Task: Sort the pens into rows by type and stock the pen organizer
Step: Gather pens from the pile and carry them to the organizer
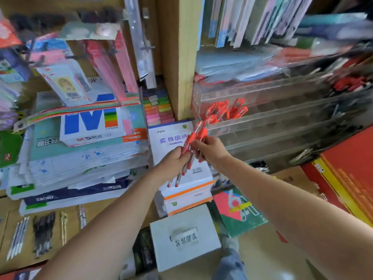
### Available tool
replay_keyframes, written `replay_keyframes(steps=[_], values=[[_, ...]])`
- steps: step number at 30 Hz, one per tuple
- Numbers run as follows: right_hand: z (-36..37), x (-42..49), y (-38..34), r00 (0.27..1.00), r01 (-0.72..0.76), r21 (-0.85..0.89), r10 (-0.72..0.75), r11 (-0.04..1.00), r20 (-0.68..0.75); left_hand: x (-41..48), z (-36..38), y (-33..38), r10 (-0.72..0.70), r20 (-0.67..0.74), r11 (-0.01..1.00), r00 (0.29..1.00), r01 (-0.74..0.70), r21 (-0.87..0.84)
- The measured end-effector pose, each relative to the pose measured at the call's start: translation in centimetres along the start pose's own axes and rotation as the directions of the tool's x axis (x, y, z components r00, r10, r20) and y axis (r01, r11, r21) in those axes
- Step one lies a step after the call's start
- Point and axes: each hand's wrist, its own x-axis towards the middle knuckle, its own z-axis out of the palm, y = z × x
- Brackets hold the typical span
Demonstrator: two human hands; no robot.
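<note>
My left hand [175,161] grips a bundle of several red pens [191,142], tips pointing down and caps up toward the shelf. My right hand [210,149] pinches one or two of those red pens near their grips. Just above them the clear acrylic pen organizer [282,110] stands on the shelf in stepped tiers. More red pens [226,109] lie in its left compartment. Black and red pens [351,83] fill its far right end, blurred.
Stacks of paper reams and notebooks [84,154] fill the left. Rows of white and black pens [32,235] lie on cardboard at lower left. A grey box [183,237] and a green-red book [240,209] sit below my hands. A wooden post [185,57] divides the shelves.
</note>
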Motion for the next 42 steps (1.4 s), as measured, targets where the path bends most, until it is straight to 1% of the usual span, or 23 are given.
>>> replay_keyframes(steps=[2, 4, 7, 11, 14, 17, 20, 22, 24, 27, 29, 31, 34, 36, 39, 42], values=[[-3.4, 1.0, 0.2, 1.000, -0.007, 0.025, 0.007, 1.000, -0.007, 1.9, 2.4, 1.5, -0.034, -0.028, 0.999, 0.999, 0.034, 0.006], [-6.9, 2.2, 0.5, 1.000, -0.002, 0.009, 0.003, 1.000, -0.025, 3.7, 4.4, 2.8, -0.058, -0.083, 0.998, 0.995, 0.060, 0.026], [-11.8, 4.3, 0.7, 1.000, -0.009, 0.030, 0.009, 1.000, -0.012, 6.1, 7.0, 4.7, -0.049, -0.170, 0.995, 0.984, 0.063, 0.078], [-16.5, 6.9, 0.3, 0.999, -0.004, 0.040, 0.006, 0.999, -0.049, 7.9, 9.3, 6.7, -0.054, -0.222, 0.998, 0.974, 0.058, 0.014], [-18.4, 7.9, -0.3, 0.997, 0.030, 0.024, -0.028, 0.999, -0.066, 8.3, 10.1, 7.7, -0.044, -0.267, 0.999, 0.963, 0.048, 0.010], [-19.4, 8.9, -0.5, 0.996, 0.029, -0.003, -0.029, 1.000, -0.086, 8.7, 10.5, 8.4, -0.045, -0.296, 0.998, 0.954, 0.053, 0.020], [-19.9, 9.8, -0.2, 0.993, 0.002, 0.054, 0.004, 0.999, -0.120, 9.2, 10.8, 8.7, -0.053, -0.299, 0.998, 0.953, 0.062, 0.021], [-20.2, 10.0, -0.1, 0.990, -0.027, 0.056, 0.035, 0.998, -0.135, 9.6, 10.9, 8.8, -0.056, -0.304, 0.998, 0.951, 0.065, 0.020], [-20.6, 9.9, 0.0, 0.991, -0.061, 0.042, 0.066, 0.997, -0.115, 9.8, 11.0, 8.8, -0.056, -0.299, 0.998, 0.953, 0.064, 0.016], [-20.6, 9.7, 0.4, 0.994, -0.099, -0.029, 0.097, 0.995, -0.055, 10.1, 10.9, 8.6, -0.058, -0.289, 0.998, 0.956, 0.066, 0.015], [-20.3, 9.8, 0.6, 0.993, -0.115, -0.056, 0.112, 0.992, -0.044, 10.1, 10.6, 8.4, -0.061, -0.283, 0.998, 0.957, 0.067, 0.013], [-20.0, 10.0, 0.6, 0.993, -0.112, -0.026, 0.111, 0.993, -0.041, 10.2, 10.4, 8.2, -0.063, -0.277, 0.998, 0.959, 0.068, 0.010], [-19.7, 10.3, 0.5, 0.996, -0.067, 0.026, 0.069, 0.997, -0.065, 10.2, 9.9, 8.1, -0.060, -0.258, 0.997, 0.964, 0.070, 0.031], [-19.6, 10.4, 0.3, 0.991, -0.039, 0.061, 0.047, 0.997, -0.127, 10.2, 9.5, 8.1, -0.053, -0.246, 0.997, 0.968, 0.065, 0.040], [-19.3, 10.8, -0.2, 0.975, 0.018, 0.162, 0.018, 0.987, -0.222, 10.3, 8.9, 8.0, -0.038, -0.235, 0.998, 0.971, 0.049, 0.040], [-18.5, 11.2, -0.8, 0.963, 0.057, 0.243, 0.011, 0.968, -0.270, 10.3, 8.2, 7.7, -0.025, -0.232, 0.997, 0.972, 0.039, 0.059]])
